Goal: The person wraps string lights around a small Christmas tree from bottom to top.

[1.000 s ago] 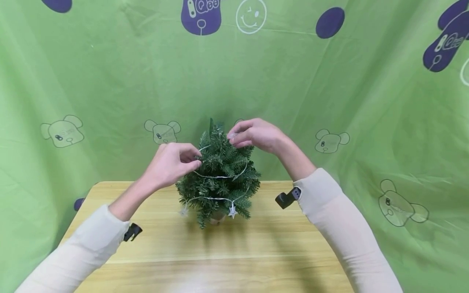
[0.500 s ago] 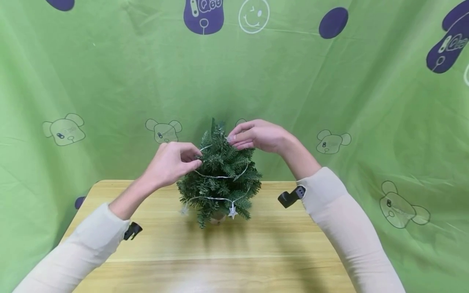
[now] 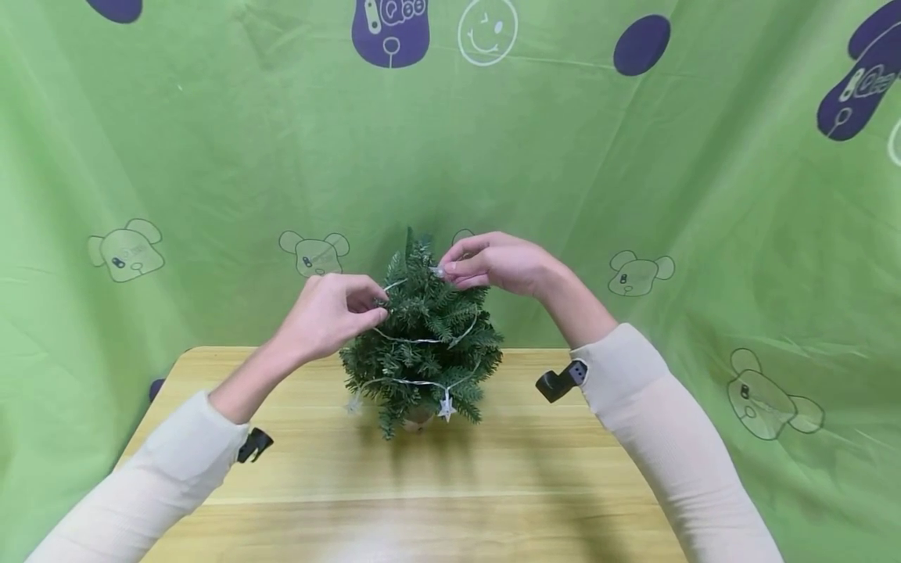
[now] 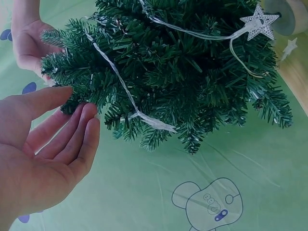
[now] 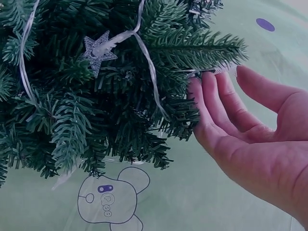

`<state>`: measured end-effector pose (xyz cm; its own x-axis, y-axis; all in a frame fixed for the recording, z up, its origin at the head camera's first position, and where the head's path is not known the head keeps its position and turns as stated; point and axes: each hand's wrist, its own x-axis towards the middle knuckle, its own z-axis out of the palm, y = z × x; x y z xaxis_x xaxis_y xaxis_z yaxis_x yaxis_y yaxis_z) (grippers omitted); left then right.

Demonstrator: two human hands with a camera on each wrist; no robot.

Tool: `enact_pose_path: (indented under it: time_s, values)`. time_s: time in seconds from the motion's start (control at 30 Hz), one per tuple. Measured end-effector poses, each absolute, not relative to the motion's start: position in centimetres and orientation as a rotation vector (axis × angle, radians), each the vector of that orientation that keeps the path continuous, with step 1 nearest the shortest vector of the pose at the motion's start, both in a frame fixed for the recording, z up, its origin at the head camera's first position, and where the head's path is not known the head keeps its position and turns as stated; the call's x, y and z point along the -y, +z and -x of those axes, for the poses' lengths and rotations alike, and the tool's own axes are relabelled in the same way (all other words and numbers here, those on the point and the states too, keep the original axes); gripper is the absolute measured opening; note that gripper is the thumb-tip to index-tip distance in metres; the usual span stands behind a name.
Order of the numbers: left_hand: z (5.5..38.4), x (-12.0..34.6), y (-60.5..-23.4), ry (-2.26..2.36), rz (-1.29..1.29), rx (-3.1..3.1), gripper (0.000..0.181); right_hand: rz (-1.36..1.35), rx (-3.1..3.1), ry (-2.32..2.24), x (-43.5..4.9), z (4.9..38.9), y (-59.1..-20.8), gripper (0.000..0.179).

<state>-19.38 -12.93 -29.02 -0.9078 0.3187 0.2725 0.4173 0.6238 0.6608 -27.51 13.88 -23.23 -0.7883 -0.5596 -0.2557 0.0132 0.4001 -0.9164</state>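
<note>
A small artificial Christmas tree (image 3: 422,363) stands on a wooden table, wound with a clear-wired string of star lights (image 3: 415,340). At its upper right, my right hand (image 3: 503,264) pinches a translucent star light (image 3: 438,271) between thumb and fingers; branches partly cover the fingertips in the right wrist view. My left hand (image 3: 324,317) is at the upper left side. In the left wrist view its relaxed fingers (image 4: 79,139) and thumb lie around a branch tip, with a gap between them. One star (image 3: 446,404) hangs low at the front; another star (image 5: 100,52) lies against the needles.
Table top (image 3: 408,500) extends in front of the tree. A green printed curtain (image 3: 450,156) hangs close behind and along both sides. Black clip-like devices (image 3: 561,381) sit at both sleeve cuffs. A second low star (image 3: 354,406) hangs at the tree's lower left.
My right hand has shifted slightly right and down, and the star at its fingertips shows a little lower. The left hand keeps its place beside the branches.
</note>
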Motion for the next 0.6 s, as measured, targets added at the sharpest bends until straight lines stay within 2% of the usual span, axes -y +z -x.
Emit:
enact_pose_path:
  time_s: [0.6]
  values:
    - [19.39, 12.98, -29.08, -1.141, 0.613, 2.717, 0.021, 0.505, -2.395, -1.12, -13.49, 27.31, -23.56, 0.023]
